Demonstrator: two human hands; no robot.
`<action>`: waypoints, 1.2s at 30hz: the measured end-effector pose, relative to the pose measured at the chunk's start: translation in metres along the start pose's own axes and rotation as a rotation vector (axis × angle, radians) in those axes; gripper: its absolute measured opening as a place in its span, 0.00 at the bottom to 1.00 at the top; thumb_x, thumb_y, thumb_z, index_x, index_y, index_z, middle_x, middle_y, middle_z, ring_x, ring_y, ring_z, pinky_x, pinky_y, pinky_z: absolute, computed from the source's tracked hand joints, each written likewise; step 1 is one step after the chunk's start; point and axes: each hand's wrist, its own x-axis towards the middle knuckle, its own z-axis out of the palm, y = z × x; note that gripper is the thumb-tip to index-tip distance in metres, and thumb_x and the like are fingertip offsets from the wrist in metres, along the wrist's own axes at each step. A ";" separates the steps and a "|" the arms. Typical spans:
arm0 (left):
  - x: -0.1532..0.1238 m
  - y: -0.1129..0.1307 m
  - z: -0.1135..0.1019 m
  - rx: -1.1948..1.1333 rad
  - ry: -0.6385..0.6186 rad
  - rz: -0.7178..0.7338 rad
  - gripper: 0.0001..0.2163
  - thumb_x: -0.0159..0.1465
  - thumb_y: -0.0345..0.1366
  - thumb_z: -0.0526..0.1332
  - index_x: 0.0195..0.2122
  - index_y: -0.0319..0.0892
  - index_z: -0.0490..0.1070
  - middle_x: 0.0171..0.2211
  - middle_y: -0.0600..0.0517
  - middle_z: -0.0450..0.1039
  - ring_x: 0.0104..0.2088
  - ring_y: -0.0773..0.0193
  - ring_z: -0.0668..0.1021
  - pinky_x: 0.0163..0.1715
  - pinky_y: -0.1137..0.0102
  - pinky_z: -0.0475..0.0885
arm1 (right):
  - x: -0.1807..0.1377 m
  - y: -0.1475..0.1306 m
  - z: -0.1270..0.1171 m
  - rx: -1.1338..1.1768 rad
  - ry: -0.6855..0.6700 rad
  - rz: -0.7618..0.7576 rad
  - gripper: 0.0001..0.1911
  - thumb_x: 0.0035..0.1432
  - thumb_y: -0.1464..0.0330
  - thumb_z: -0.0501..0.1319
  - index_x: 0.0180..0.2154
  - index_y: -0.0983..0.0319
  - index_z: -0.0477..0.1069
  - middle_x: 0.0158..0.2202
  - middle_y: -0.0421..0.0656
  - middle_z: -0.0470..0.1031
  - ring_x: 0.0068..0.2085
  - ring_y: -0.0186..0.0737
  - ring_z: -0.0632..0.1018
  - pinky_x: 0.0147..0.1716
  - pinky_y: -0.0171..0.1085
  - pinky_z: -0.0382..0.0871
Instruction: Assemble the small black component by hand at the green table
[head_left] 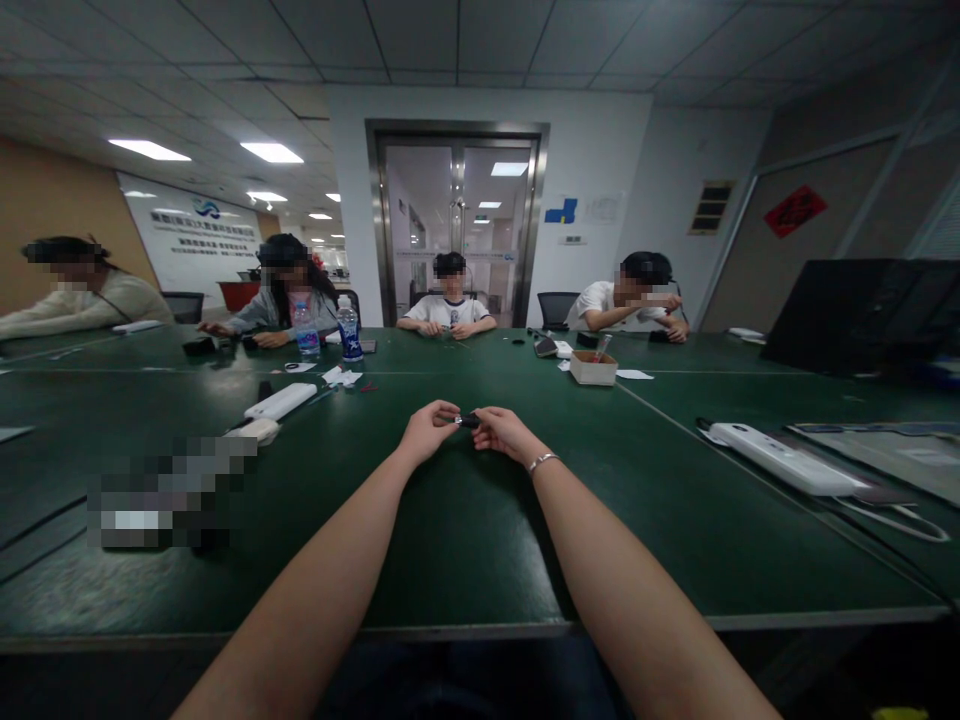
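Note:
Over the green table, my left hand and my right hand meet around a small black object with a silvery end. The left thumb and fingertips pinch its light, shiny end. On the dark end, the right thumb and index finger are closed, with the other fingers curled below. A silver bracelet circles my right wrist. The object is too small to tell its exact kind, and the fingertips cover part of it.
White power banks or similar slabs lie left and right, with cables. A small box, two bottles, paper scraps and a black monitor stand farther off. Several people sit around the table.

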 end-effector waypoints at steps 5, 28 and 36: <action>0.002 -0.006 0.000 0.026 0.013 -0.004 0.12 0.53 0.33 0.65 0.39 0.39 0.72 0.36 0.47 0.75 0.36 0.63 0.77 0.40 0.66 0.72 | -0.004 -0.004 0.000 0.020 0.004 -0.015 0.09 0.57 0.76 0.58 0.41 0.64 0.67 0.26 0.40 0.72 0.20 0.29 0.74 0.22 0.34 0.75; 0.005 -0.006 0.000 -0.025 0.050 0.009 0.10 0.53 0.33 0.64 0.37 0.38 0.71 0.35 0.46 0.75 0.37 0.62 0.76 0.42 0.65 0.71 | -0.001 -0.001 -0.004 -0.056 -0.151 0.017 0.13 0.62 0.63 0.55 0.45 0.64 0.63 0.27 0.43 0.73 0.20 0.31 0.74 0.18 0.30 0.70; 0.005 -0.006 0.001 -0.062 0.079 0.010 0.10 0.52 0.32 0.64 0.36 0.38 0.72 0.35 0.47 0.75 0.37 0.63 0.77 0.43 0.65 0.71 | -0.003 -0.002 -0.003 -0.045 -0.144 -0.030 0.14 0.58 0.67 0.60 0.46 0.61 0.62 0.30 0.40 0.73 0.21 0.29 0.74 0.19 0.28 0.70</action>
